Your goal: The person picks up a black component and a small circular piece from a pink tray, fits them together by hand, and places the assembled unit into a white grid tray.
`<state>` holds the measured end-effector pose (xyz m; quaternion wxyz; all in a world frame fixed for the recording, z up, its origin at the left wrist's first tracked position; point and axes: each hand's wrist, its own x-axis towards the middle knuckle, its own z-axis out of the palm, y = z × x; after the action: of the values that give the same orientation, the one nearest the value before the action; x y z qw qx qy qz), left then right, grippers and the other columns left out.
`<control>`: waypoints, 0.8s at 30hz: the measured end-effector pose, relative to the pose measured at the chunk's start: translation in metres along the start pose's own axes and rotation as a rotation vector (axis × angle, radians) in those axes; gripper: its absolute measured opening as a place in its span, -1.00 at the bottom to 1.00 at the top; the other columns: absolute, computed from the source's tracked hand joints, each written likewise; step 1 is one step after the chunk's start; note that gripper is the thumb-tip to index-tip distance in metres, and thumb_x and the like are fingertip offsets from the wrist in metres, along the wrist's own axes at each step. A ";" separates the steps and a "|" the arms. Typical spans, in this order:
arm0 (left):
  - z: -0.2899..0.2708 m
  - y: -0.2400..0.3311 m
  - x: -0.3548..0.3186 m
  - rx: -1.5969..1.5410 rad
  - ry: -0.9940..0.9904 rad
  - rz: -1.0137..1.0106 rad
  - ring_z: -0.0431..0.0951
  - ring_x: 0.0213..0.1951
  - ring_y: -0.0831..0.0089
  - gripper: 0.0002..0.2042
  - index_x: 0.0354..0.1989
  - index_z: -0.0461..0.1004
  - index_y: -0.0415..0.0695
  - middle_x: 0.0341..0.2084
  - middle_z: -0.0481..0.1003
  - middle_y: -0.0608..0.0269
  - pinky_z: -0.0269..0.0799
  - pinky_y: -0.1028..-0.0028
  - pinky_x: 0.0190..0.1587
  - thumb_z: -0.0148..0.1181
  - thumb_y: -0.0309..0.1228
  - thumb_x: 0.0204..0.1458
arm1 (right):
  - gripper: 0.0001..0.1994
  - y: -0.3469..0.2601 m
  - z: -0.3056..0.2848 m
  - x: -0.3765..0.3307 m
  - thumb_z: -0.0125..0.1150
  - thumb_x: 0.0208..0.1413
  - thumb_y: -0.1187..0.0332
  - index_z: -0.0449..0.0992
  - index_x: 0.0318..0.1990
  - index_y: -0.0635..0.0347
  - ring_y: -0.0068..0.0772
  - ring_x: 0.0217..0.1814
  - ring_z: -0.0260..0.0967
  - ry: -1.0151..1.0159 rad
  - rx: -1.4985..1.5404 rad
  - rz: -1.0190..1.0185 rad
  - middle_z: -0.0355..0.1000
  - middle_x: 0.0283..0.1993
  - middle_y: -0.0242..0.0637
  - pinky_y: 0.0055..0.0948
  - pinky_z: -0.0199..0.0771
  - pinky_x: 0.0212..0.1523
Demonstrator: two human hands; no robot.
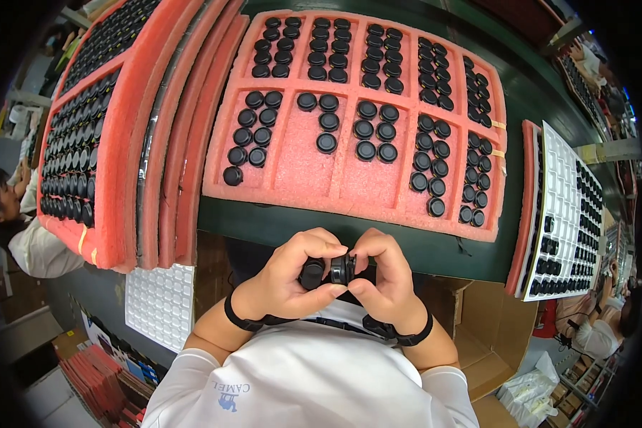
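In front of my chest, my left hand [287, 277] is closed round two small black cylindrical parts that look like capped lenses. One lens-like part [342, 269] sits between its thumb and fingertips, standing out toward the right. The other black part [312, 274] rests deeper in the palm. My right hand [389, 279] pinches the right end of the first part with thumb and forefinger. Just beyond my hands lies a pink foam tray [299, 187] whose compartments hold many similar black parts. One front compartment is only partly filled, with parts along its far and right sides.
On the left, a tall pink foam tray [114, 178] full of black parts stands beside more foam sheets [182, 143]. A white moulded tray [560, 178] leans at the right. Cardboard boxes [488, 328] are below the dark green bench [264, 220]. Other people work at both sides.
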<state>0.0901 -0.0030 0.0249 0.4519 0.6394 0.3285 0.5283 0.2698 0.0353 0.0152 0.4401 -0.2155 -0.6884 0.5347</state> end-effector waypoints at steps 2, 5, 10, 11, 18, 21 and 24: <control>-0.002 0.001 0.000 0.017 0.003 -0.039 0.39 -0.32 0.39 -0.60 -0.10 0.28 -0.28 -0.34 0.38 0.10 0.33 0.44 -0.27 0.27 -0.38 -0.05 | -0.65 -0.001 -0.001 0.001 0.25 0.04 0.23 0.35 -0.12 0.27 -0.47 -0.40 0.15 0.004 -0.029 -0.014 0.26 -0.38 -0.29 -0.52 0.19 -0.35; -0.002 0.000 0.002 0.044 0.013 -0.039 0.39 -0.36 0.41 -0.59 -0.11 0.32 -0.29 -0.36 0.39 0.11 0.34 0.46 -0.29 0.30 -0.32 -0.05 | -0.65 -0.003 -0.002 0.001 0.26 0.01 0.22 0.39 -0.15 0.29 -0.44 -0.33 0.15 0.017 -0.085 -0.043 0.26 -0.32 -0.27 -0.50 0.18 -0.28; 0.001 -0.002 0.008 0.081 0.018 0.004 0.39 -0.45 0.47 -0.58 -0.11 0.37 -0.29 -0.41 0.39 0.16 0.34 0.50 -0.34 0.33 -0.29 -0.06 | -0.72 -0.011 -0.009 0.001 0.26 -0.01 0.34 0.42 -0.18 0.30 -0.36 -0.30 0.20 0.038 -0.187 -0.057 0.29 -0.29 -0.21 -0.45 0.23 -0.24; 0.003 -0.002 0.010 0.079 0.009 0.004 0.38 -0.45 0.48 -0.58 -0.11 0.37 -0.29 -0.41 0.39 0.16 0.34 0.51 -0.35 0.32 -0.29 -0.06 | -0.72 -0.013 -0.012 0.000 0.26 -0.02 0.37 0.43 -0.18 0.30 -0.33 -0.29 0.22 0.034 -0.201 -0.047 0.31 -0.29 -0.20 -0.44 0.24 -0.23; 0.010 0.002 0.010 0.040 0.039 -0.235 0.31 -0.50 0.59 -0.51 -0.14 0.35 -0.31 -0.41 0.36 0.22 0.24 0.61 -0.39 0.21 -0.08 0.01 | -0.74 -0.044 -0.065 -0.011 0.25 -0.13 0.52 0.44 -0.21 0.30 -0.21 -0.19 0.31 0.171 -0.587 -0.015 0.36 -0.26 -0.14 -0.37 0.29 -0.16; 0.010 -0.002 0.009 0.056 0.045 -0.259 0.31 -0.50 0.59 -0.51 -0.16 0.35 -0.29 -0.43 0.36 0.23 0.24 0.62 -0.43 0.20 -0.05 0.01 | -0.74 -0.056 -0.100 -0.027 0.24 -0.16 0.56 0.45 -0.23 0.29 -0.18 -0.15 0.33 0.303 -0.842 0.041 0.38 -0.24 -0.15 -0.35 0.30 -0.11; 0.008 -0.009 0.009 0.048 0.021 -0.259 0.32 -0.50 0.59 -0.53 -0.20 0.35 -0.28 -0.45 0.35 0.23 0.24 0.62 -0.44 0.19 -0.05 0.02 | -0.77 -0.077 -0.145 -0.058 0.19 -0.12 0.58 0.44 -0.22 0.28 -0.22 -0.13 0.33 0.456 -1.119 0.147 0.38 -0.22 -0.18 -0.38 0.31 -0.09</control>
<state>0.1008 0.0063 0.0198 0.4973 0.5969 0.4255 0.4641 0.4347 0.0439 0.0703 0.3583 -0.5702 -0.7367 0.0614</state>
